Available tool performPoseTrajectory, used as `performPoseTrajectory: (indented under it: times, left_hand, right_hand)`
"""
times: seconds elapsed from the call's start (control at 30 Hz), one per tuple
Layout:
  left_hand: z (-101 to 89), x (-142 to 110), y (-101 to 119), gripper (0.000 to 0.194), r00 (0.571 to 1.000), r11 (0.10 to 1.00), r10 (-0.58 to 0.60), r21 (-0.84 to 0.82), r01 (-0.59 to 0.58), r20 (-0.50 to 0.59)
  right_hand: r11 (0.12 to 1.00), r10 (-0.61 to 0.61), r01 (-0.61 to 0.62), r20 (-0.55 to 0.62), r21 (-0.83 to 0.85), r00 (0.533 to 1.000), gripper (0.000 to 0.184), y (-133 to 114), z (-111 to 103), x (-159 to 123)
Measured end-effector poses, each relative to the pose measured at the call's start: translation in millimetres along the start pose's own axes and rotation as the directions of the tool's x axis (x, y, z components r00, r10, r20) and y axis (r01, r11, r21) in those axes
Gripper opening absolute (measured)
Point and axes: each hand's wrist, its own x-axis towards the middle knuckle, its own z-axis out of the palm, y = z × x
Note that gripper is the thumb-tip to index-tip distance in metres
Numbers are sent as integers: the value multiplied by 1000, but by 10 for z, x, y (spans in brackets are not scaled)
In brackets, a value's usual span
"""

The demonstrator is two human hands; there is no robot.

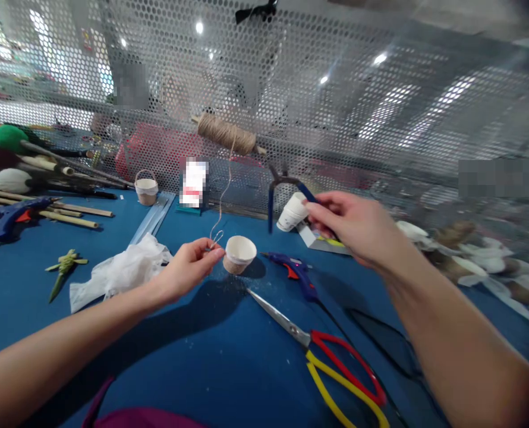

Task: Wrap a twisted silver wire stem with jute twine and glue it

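Head view: our left hand [192, 265], low, pinched thin tan twine [220, 208] beside a small round white-and-tan cup [236, 264]; our right hand [347, 221], raised, curled round blue-handled metal pliers [286, 179].

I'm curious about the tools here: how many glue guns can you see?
2. One glue gun lies right of the cup; another glue gun is at far left, among the sticks.

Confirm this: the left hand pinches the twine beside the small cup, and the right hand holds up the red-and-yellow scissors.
Not right: the head view shows the right hand holding up blue-handled pliers; the red-and-yellow scissors lie on the table. The left hand does pinch the twine beside the small cup.
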Motion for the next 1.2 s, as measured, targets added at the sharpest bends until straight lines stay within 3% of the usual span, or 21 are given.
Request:
performPoseTrajectory:
  times: [0.07,0.17,0.27,0.4,0.47,0.57,0.7,0.87,1.03,1.1,1.2]
  left_hand:
    - [31,-59,44,22,999,999,41,29,-41,21]
    - [75,-152,64,24,992,993,70,89,-80,108]
    - [111,-219,53,32,987,987,61,139,-82,148]
    - [167,-265,33,26,984,987,86,118,-106,158]
    - [199,-293,16,24,976,984,105,121,-130,192]
    - [245,-352,-31,26,971,983,86,140,-120,225]
    - [293,-408,-113,25,973,987,80,121,-108,218]
    - [324,-406,-146,26,963,996,36,65,-55,265]
    - [327,-407,-91,23,960,995,18,87,-44,279]
    - [324,-412,-71,24,969,996,5,81,-26,246]
    - [310,-423,-44,26,966,999,20,27,-29,259]
  right_hand:
    - [950,125,-162,150,267,981,23,-95,9,-370]
    - [763,227,-423,411,488,883,30,-217,170,-861]
    - [582,303,-522,429,624,851,27,-274,332,-1144]
    - [508,298,-555,470,659,831,30,-265,429,-1245]
    - [500,268,-522,450,691,852,24,-242,494,-1256]
    - [443,192,-379,326,813,925,15,-185,661,-1284]
    - [299,65,-409,410,862,910,27,-118,850,-1337]
    - [347,-22,-459,496,818,868,36,-128,838,-1343]
    - [458,23,-391,429,798,903,43,-107,749,-1327]
    - [557,39,-343,388,757,921,41,-86,685,-1333]
    - [791,67,-249,326,559,943,37,-68,596,-1359]
